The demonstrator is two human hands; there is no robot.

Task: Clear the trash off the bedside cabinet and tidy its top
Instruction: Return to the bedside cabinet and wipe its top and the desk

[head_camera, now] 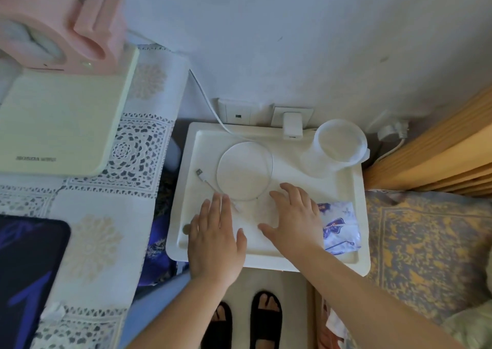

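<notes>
Left hand (216,239) and right hand (295,221): both lie flat on the bedside cabinet top (343,186), fingers straight and spread, holding nothing. Trash remaining: one blue-and-white wrapper (339,229), just beside the right hand, near the right rim. Farther back: coiled white USB cable (271,166) and clear plastic jug (338,146). Judgement: clearing is incomplete; the wrapper is yet to be removed.

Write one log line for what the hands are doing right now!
left hand: open, flat by cable | right hand: open, flat beside wrapper | cup: back right of cabinet top | wrapper: not yet cleared
</notes>
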